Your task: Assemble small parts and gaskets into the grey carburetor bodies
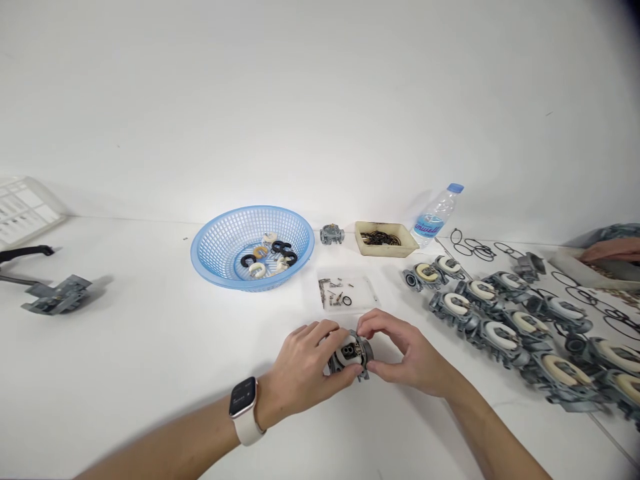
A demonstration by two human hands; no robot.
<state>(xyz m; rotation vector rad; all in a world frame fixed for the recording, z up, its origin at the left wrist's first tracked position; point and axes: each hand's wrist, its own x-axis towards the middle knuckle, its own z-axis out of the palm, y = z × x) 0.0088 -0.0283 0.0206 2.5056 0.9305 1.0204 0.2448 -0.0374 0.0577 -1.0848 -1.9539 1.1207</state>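
Between my hands, on the white table, sits a grey metal carburetor [367, 352] with a white C-shaped float on its upper face. My left hand [303, 367], with a watch on its wrist, grips the carburetor from the left, fingers over the far side and thumb at the near side. From the right, my right hand [413, 355] closes its thumb and fingertips around the same body. Just beyond my hands lies a clear shallow tray [360, 303] with small metal parts and a black ring.
A blue plastic basket [203, 263] holds white, black and tan floats. Behind stand a lone carburetor [331, 233], a box of black rings [385, 249] and a water bottle [434, 217]. Several carburetors [503, 337] crowd the right. Another person's hand [613, 249] is far right; another carburetor [57, 295] lies left.
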